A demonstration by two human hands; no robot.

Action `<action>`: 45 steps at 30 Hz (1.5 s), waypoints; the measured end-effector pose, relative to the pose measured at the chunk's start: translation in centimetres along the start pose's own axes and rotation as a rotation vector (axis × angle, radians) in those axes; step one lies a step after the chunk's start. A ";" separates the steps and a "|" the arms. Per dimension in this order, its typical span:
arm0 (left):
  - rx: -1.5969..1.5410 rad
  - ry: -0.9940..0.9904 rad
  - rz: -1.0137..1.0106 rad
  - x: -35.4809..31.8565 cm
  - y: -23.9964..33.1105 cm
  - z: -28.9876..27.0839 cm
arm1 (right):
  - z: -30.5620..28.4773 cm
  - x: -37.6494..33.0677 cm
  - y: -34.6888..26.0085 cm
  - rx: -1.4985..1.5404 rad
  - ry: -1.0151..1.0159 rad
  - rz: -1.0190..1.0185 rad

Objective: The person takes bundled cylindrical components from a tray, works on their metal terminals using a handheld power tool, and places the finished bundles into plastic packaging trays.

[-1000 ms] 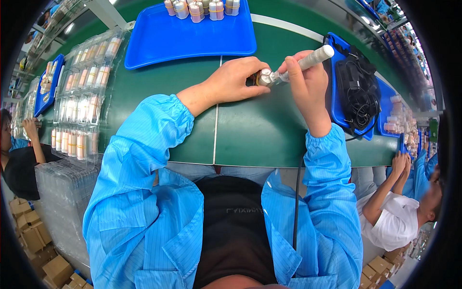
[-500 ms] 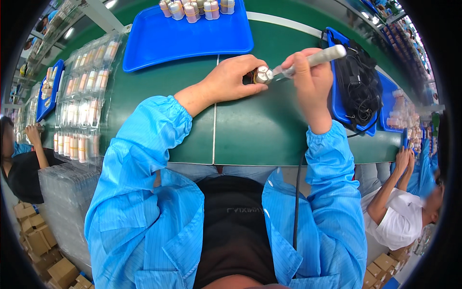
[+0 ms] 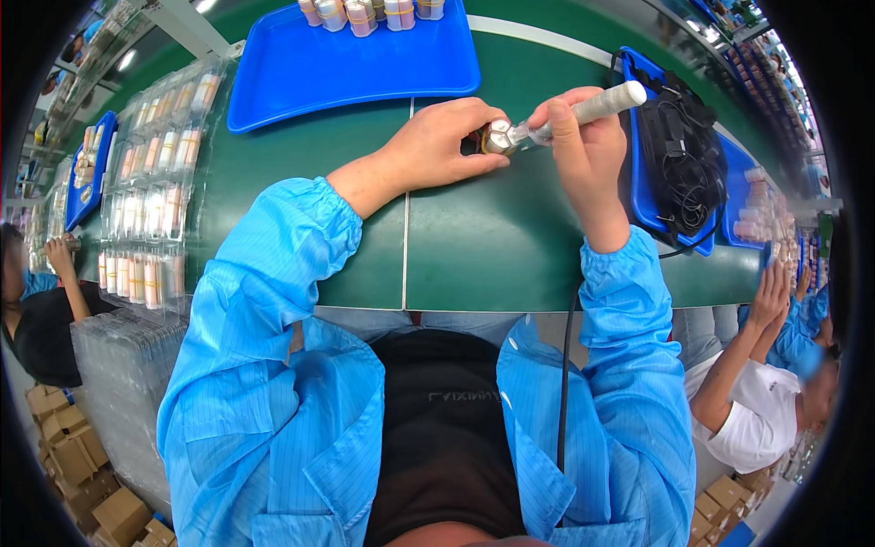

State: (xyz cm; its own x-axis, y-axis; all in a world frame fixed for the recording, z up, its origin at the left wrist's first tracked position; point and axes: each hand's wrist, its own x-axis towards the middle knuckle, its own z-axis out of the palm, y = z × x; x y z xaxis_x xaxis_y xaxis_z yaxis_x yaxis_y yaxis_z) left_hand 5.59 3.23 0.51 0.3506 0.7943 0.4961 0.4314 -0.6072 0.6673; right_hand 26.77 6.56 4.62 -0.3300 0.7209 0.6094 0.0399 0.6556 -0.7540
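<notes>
While the left hand point(image 3: 439, 146) clasps one bundle point(image 3: 499, 138), the right hand point(image 3: 588, 155) grips one tool point(image 3: 609, 103).

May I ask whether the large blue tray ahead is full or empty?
The tray is partly filled: cylinder bundles stand toward its back, blue surface shows nearer; its far edge is cropped.
</notes>
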 end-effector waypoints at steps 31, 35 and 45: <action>0.212 0.376 0.289 0.6 4.1 -1.6 | -0.9 0.5 0.6 -0.188 0.169 0.063; -0.087 0.373 -0.095 -0.2 1.1 -0.7 | -1.1 0.5 1.4 -0.166 0.170 0.104; 0.120 -0.005 -0.163 -0.4 1.9 0.7 | 0.7 -0.7 3.5 -0.304 0.092 0.076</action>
State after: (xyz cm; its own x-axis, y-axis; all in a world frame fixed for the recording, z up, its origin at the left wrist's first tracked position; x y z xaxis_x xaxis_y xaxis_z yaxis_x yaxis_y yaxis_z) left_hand 6.85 1.74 1.17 0.2721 0.8824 0.3839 0.5789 -0.4688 0.6671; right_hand 26.44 8.18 1.41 -0.2292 0.7786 0.5842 0.3454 0.6262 -0.6990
